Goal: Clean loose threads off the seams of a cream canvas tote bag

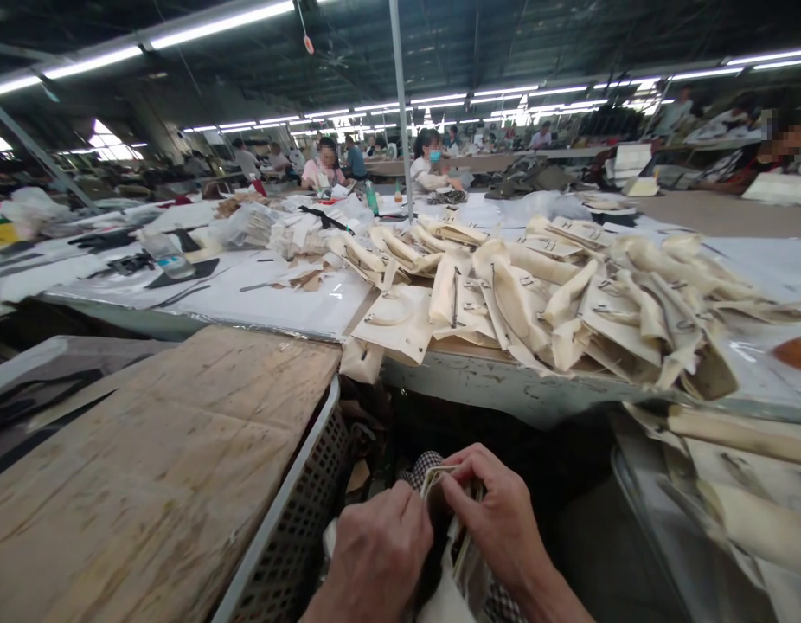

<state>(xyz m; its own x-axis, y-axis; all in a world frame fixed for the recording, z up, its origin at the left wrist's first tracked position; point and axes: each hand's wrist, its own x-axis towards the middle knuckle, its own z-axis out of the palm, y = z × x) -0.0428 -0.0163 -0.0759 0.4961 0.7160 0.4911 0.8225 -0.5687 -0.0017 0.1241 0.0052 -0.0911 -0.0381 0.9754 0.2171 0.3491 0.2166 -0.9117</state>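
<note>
At the bottom centre, a cream fabric piece (447, 597) hangs between my two hands over my lap. My left hand (384, 549) is closed in a fist on its left edge, knuckles up. My right hand (495, 510) pinches the upper edge between thumb and bent fingers. Some of the cloth's folds lie hidden behind the hands. Black-and-white checked cloth (423, 467) shows just beyond and below it. On the table ahead lies a heap of similar cream fabric pieces (523, 294) with dark fittings or straps.
To the left a worn brown board (147, 459) lies over a plastic crate (303, 519). More cream pieces (751, 484) are stacked at the right. The white worktable (277, 298) carries plastic bags, scraps and a bottle (372, 199). Several people sit at tables farther back.
</note>
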